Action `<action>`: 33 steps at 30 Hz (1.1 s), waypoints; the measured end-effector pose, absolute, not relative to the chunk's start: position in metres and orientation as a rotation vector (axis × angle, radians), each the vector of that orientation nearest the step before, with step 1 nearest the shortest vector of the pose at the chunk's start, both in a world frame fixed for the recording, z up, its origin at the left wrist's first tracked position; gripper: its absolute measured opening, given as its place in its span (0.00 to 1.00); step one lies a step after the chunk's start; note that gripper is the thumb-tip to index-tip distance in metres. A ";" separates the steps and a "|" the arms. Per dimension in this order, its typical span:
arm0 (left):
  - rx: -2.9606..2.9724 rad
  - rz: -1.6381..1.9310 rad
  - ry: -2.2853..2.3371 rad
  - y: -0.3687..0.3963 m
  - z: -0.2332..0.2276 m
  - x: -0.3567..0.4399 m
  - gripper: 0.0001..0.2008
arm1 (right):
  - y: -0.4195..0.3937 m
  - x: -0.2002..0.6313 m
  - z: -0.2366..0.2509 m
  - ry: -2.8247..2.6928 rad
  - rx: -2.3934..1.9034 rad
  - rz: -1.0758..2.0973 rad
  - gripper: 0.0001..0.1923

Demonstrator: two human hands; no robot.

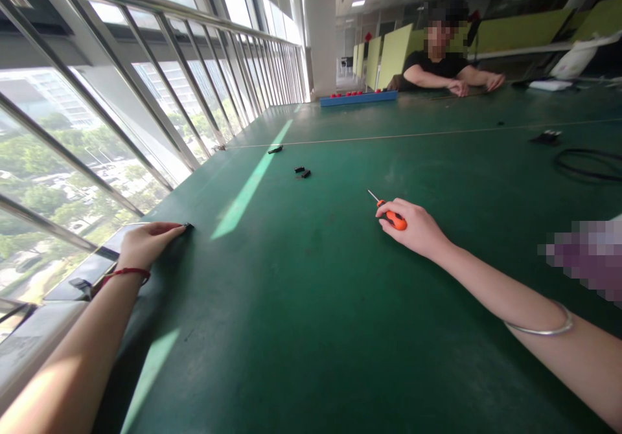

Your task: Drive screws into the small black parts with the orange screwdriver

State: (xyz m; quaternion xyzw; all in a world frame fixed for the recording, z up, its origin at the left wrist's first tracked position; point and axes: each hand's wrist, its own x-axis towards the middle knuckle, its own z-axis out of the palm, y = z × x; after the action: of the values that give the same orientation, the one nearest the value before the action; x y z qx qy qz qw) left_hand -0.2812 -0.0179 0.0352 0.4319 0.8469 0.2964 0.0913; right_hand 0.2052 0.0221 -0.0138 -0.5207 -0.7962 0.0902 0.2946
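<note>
Green table (301,330) nearest; left hand (140,245) pinches a small black piece (189,226), well left of the orange-and-black screwdriver (398,221) gripped by the right hand (416,227), shaft forward-left.

The left arm (72,356) stretches forward, its left hand (146,243) with thumb and fingers extended, tips seemingly pinched together; the right arm (495,291) slants in from the lower right, its right hand (413,227) with fingers curled in a grip
</note>
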 end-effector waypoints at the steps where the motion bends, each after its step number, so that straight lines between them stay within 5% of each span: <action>1: 1.283 0.877 2.517 -0.018 0.035 -0.281 0.18 | 0.022 0.205 -0.014 -2.117 -1.385 0.238 0.07; 13: 1.523 0.779 2.572 -0.013 0.039 -0.249 0.18 | 0.012 0.203 -0.010 -1.991 -1.265 0.250 0.09; 22: 2.070 0.923 1.486 0.038 0.032 -0.068 0.07 | -0.038 0.195 -0.003 -1.682 -1.132 0.249 0.05; 33: 2.560 0.912 1.234 0.051 -0.006 0.010 0.04 | -0.042 0.205 0.001 -1.778 -1.042 -0.038 0.03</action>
State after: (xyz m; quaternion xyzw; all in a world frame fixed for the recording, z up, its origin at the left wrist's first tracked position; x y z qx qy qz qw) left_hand 0.0095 0.0513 -0.0058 0.8550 0.4123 0.3046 0.0783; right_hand 0.2048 -0.0415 0.0006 -0.4337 -0.7397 -0.0156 0.5144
